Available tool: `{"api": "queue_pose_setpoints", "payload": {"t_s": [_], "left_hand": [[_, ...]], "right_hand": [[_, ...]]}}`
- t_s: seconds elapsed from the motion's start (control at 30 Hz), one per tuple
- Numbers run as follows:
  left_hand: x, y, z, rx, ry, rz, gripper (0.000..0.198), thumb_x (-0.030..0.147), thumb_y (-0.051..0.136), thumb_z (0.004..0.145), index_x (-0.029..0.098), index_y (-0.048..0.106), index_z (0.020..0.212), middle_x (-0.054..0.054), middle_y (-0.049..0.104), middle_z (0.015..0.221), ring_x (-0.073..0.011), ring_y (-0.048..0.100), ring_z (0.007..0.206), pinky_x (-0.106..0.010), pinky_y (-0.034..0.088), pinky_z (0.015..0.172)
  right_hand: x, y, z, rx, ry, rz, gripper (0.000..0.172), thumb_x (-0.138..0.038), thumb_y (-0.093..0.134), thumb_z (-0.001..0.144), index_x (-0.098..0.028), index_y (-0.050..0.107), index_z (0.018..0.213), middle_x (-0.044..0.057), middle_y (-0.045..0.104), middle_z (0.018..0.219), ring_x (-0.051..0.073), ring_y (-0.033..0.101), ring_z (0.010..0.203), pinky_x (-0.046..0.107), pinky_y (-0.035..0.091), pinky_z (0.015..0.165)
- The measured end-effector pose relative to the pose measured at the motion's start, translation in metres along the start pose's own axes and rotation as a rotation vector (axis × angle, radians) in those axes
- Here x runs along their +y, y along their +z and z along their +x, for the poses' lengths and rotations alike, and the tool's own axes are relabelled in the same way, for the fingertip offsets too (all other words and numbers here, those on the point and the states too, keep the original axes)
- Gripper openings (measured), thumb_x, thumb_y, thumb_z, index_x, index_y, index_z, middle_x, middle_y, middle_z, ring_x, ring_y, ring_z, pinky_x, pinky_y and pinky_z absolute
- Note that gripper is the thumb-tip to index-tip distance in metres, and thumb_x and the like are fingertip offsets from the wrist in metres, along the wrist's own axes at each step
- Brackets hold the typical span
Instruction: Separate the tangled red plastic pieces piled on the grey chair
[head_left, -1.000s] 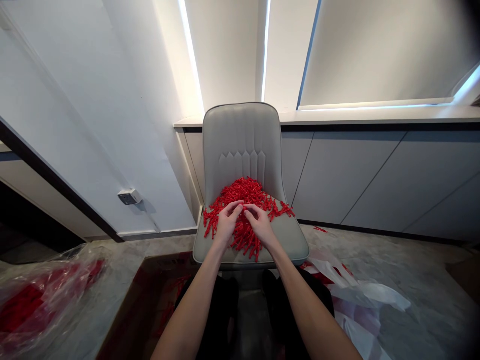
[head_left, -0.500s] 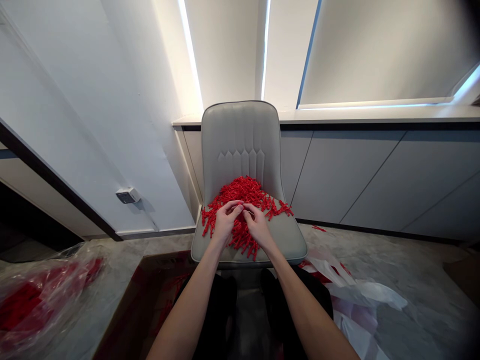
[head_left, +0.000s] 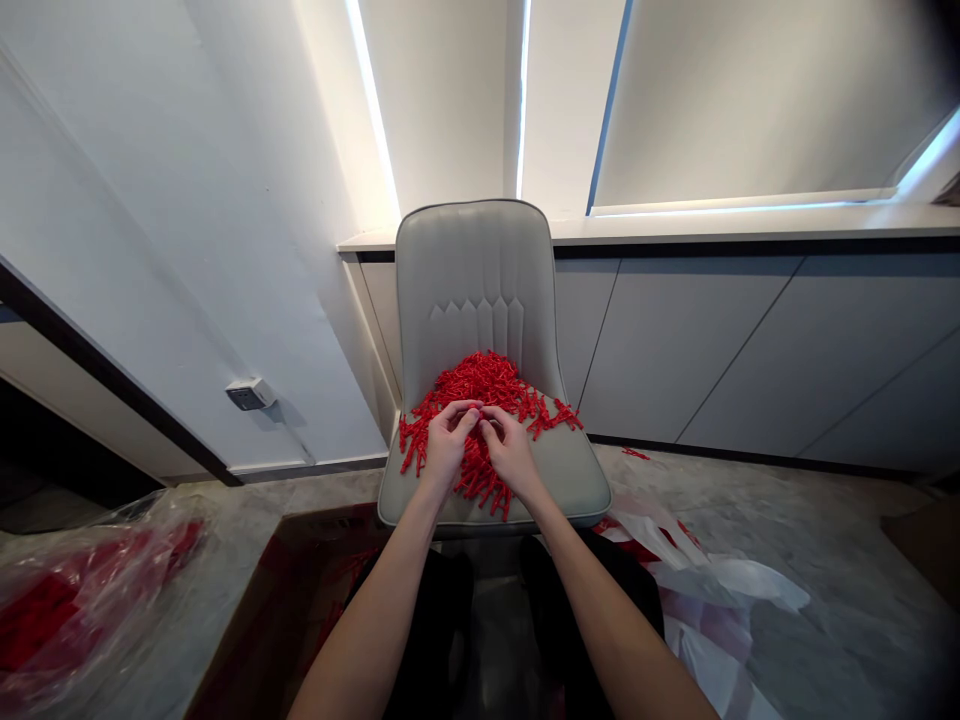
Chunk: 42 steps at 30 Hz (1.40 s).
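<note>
- Left hand (head_left: 448,445): rests on the heap of red pieces (head_left: 480,378) near the middle of the chair seat (head_left: 574,472), fingers bent and drawn in towards the thumb. The opening is narrow. Whether a single piece is pinched is too small to tell.
- Right hand (head_left: 511,452): lies just beside the left hand on the same heap, fingers curled in the same way. Its tips meet those of the left hand over the centre of the heap. Its opening is likewise narrow, and what it holds cannot be told.
- Heap of red pieces: many small, thin plastic parts piled loosely. The heap fills the back and middle of the seat, touches the foot of the backrest (head_left: 472,270) and spreads to the left edge. The front edge and the front right corner of the seat are bare grey upholstery.
- Stray red piece (head_left: 636,454): lies on the floor to the right of the chair, apart from the heap.
- Clear bag (head_left: 67,590): lies on the floor at lower left, with red contents showing through it.
- White plastic wrap (head_left: 720,590): lies crumpled on the floor at lower right.
- Brown box (head_left: 300,540): stands below the seat's front left corner.
</note>
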<state>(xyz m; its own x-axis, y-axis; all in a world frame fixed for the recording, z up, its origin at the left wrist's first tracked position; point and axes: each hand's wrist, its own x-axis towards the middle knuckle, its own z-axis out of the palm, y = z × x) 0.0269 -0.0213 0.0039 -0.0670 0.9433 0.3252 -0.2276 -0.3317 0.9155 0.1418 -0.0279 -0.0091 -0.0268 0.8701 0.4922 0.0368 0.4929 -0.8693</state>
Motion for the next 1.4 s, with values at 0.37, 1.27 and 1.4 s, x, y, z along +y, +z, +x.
{"api": "queue_pose_setpoints", "payload": {"t_s": [0.37, 1.27, 1.4], "left_hand": [[0.003, -0.002, -0.001, -0.028, -0.063, -0.123, 0.025, 0.034, 0.077, 0.079, 0.018, 0.077, 0.098, -0.008, 0.074, 0.105, -0.0210, 0.068, 0.100, -0.033, 0.052, 0.090], [0.014, -0.003, -0.002, -0.173, -0.186, -0.260, 0.028, 0.039, 0.080, 0.074, 0.016, 0.080, 0.090, -0.012, 0.076, 0.106, -0.0256, 0.067, 0.107, -0.032, 0.052, 0.091], [0.015, -0.002, -0.003, -0.167, -0.188, -0.260, 0.029, 0.039, 0.080, 0.074, 0.015, 0.079, 0.090, -0.014, 0.076, 0.108, -0.0261, 0.067, 0.109, -0.033, 0.052, 0.091]], "right_hand": [[0.001, 0.007, -0.001, 0.055, -0.056, -0.065, 0.018, -0.026, 0.051, 0.095, -0.020, 0.065, 0.106, 0.009, 0.070, 0.107, 0.022, 0.066, 0.098, 0.037, 0.052, 0.088], [-0.014, 0.001, -0.005, 0.007, -0.159, -0.220, 0.020, -0.030, 0.052, 0.096, -0.018, 0.066, 0.091, 0.005, 0.069, 0.083, 0.019, 0.060, 0.072, 0.030, 0.043, 0.067], [-0.016, 0.000, -0.005, 0.009, -0.177, -0.238, 0.019, -0.029, 0.052, 0.096, -0.018, 0.067, 0.092, 0.005, 0.068, 0.083, 0.019, 0.060, 0.074, 0.030, 0.044, 0.070]]}}
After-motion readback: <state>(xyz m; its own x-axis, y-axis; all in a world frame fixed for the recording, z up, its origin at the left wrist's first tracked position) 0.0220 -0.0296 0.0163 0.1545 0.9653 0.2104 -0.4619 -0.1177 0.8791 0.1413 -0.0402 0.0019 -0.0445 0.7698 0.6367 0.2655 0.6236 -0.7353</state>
